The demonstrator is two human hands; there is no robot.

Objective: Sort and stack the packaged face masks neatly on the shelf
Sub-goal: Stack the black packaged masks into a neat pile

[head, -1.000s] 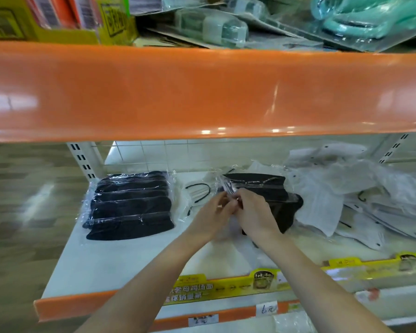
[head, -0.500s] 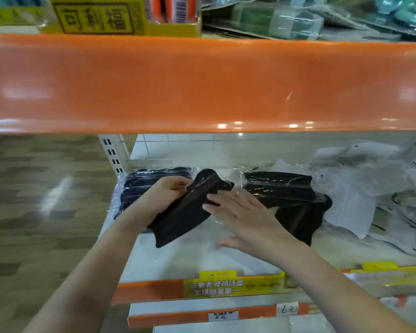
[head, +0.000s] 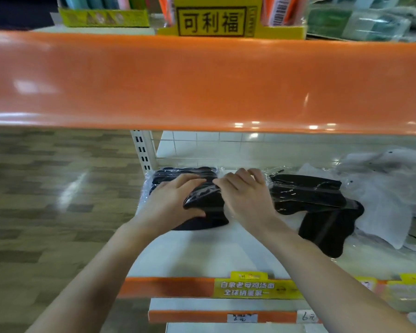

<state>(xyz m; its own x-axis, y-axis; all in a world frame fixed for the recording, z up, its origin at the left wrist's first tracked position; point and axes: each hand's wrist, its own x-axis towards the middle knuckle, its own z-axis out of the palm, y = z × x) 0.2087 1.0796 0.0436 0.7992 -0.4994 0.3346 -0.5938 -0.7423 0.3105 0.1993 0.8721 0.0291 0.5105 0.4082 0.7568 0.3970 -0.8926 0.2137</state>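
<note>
A black packaged mask [head: 203, 203] lies on top of the stack of black masks [head: 178, 174] at the left end of the white shelf [head: 202, 255]. My left hand [head: 171, 200] lies over the packet's left side with the thumb curled under its front edge. My right hand [head: 246, 198] presses its right side with fingers spread. More black packaged masks [head: 307, 195] lie loose in the middle of the shelf. A jumbled heap of white packaged masks [head: 384, 188] fills the right end.
The orange edge of the upper shelf [head: 202, 82] hangs low over the work area, with yellow boxes [head: 214, 20] on top. A perforated upright [head: 142, 150] stands at the shelf's back left. An orange price rail [head: 168, 287] with yellow labels runs along the front. Wood-pattern floor [head: 46, 188] lies to the left.
Both hands carried one black packet from the middle pile leftward and set it down on the left stack. The camera view shifted left as well.
</note>
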